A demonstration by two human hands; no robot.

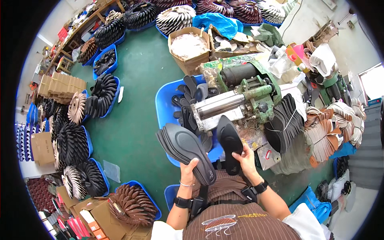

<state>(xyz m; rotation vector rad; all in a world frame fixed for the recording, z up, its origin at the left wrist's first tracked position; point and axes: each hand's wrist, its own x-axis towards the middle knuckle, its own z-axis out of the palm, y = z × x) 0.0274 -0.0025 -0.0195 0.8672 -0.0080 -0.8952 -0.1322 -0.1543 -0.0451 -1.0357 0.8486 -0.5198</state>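
Note:
My left hand [189,171] grips a stack of dark grey shoe insoles [180,146], several thick, held upright with the toe ends up and to the left. My right hand [247,160] pinches a black insole [229,140] near its middle, thumb on the face turned up. The two hands are apart, in front of my brown striped apron [236,218]. Just beyond them stands a green machine [258,98] with a shiny metal roller [222,106]. Below and left of the roller, a blue bin [163,106] holds loose black insoles [190,94].
A bundle of black insoles [280,124] and tied brown and white pieces [324,136] lie right of the machine. A cardboard box [182,54] stands beyond it. On the left, blue bins [105,60] with fanned insoles line the green floor [132,92]. Brown insoles [132,204] sit lower left.

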